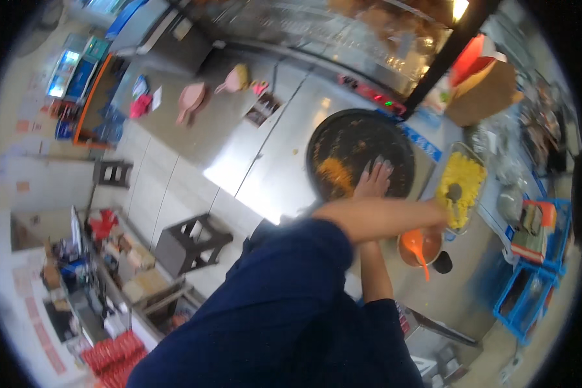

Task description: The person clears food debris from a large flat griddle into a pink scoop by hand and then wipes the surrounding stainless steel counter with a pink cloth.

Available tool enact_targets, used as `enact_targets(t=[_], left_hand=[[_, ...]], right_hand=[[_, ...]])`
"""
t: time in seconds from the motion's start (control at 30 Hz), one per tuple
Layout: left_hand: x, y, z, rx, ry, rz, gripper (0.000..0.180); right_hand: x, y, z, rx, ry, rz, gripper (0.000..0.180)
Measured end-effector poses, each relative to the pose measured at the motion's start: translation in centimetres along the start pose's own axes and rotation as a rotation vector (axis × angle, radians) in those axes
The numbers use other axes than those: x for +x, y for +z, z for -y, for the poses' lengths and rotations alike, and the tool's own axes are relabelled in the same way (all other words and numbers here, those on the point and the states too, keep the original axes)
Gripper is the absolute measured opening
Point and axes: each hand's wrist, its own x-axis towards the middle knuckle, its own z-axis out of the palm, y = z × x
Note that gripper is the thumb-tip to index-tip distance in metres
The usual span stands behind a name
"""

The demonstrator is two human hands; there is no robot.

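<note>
My left arm, in a navy sleeve, crosses over the right one, and my left hand point(437, 215) is smeared by motion. It is beside a clear rectangular container point(481, 161) of crumbly yellow food point(462, 173), in which a dark spoon-like thing point(454, 192) stands; whether the hand touches it, I cannot tell. My right hand point(373, 178) lies with fingers spread in a large round black tray point(326, 129). Orange shredded food point(335, 173) is heaped left of those fingers. Below my left hand is a bowl point(409, 257) with an orange spoon point(415, 246) in it.
A lit glass display case point(368, 39) stands beyond the tray. Blue baskets point(524, 301) and plastic bags point(495, 139) are at the right, with an open brown paper bag point(482, 97) behind. Dark stools point(191, 244) and pink dustpans point(191, 100) are on the floor at left.
</note>
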Motion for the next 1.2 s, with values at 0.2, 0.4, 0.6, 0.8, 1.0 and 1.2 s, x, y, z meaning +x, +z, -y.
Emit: enact_targets(t=[0.2, 0.4, 0.6, 0.8, 1.0, 1.2], left_hand=[[3.0, -10.2, -13.0, 0.126, 0.31, -0.314, 0.045], [-0.2, -17.0, -18.5, 0.227, 0.548, -0.462, 0.033], [-20.7, -13.6, -2.5, -0.227, 0.308, -0.166, 0.033], [-38.1, 3.3, 12.1, -1.213, -0.225, -0.436, 0.052], [-46.0, 17.9, 14.9, -1.62, -0.569, -0.728, 0.04], [-47.4, 31.0, 15.6, -1.403, -0.854, -1.072, 0.033]], right_hand=[[6.6, -2.7, 0.5, 0.03, -0.078, -0.058, 0.054], [14.4, 2.0, -6.4, -0.263, 0.113, -0.05, 0.052], [15.6, 2.5, 0.2, -0.158, 0.065, 0.028, 0.061], [16.7, 5.4, 4.0, 0.041, -0.357, 0.091, 0.056], [13.6, 6.3, 7.3, 0.272, -0.633, 0.407, 0.049], [10.6, -0.3, 8.8, 0.221, -0.912, 0.621, 0.036]])
